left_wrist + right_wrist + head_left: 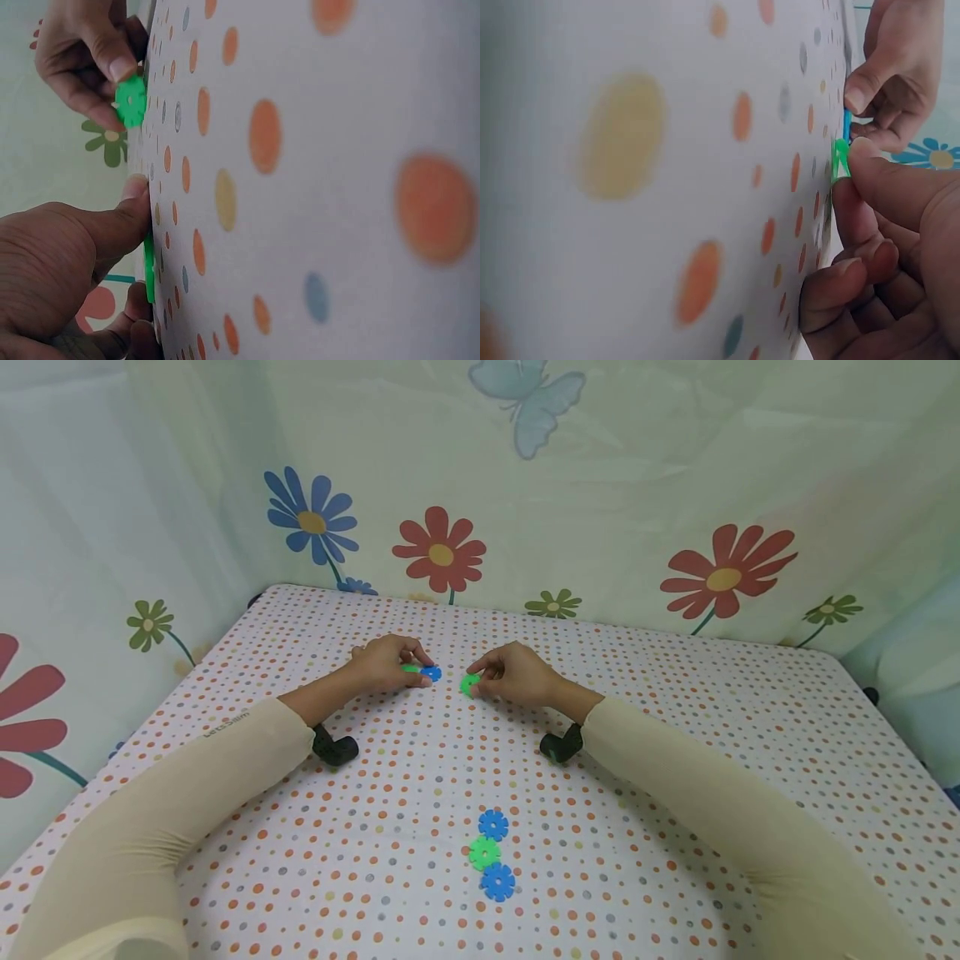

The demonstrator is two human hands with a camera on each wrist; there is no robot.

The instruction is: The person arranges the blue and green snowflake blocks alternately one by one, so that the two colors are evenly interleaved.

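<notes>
The left hand (pixel 386 662) pinches joined green and blue discs (pixel 424 672) on the table (pixel 675 710); the green one is mostly hidden. The right hand (pixel 517 675) pinches a green disc (pixel 469 684), tilted on edge.

Polka-dotted tablecloth (pixel 675 710) beneath pale flower-and-butterfly curtains (pixel 637 485), soft even light.

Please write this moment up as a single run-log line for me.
left hand: pinches joined green-blue discs | right hand: pinches green disc | near edge: three-disc chain on dotted tablecloth
</notes>
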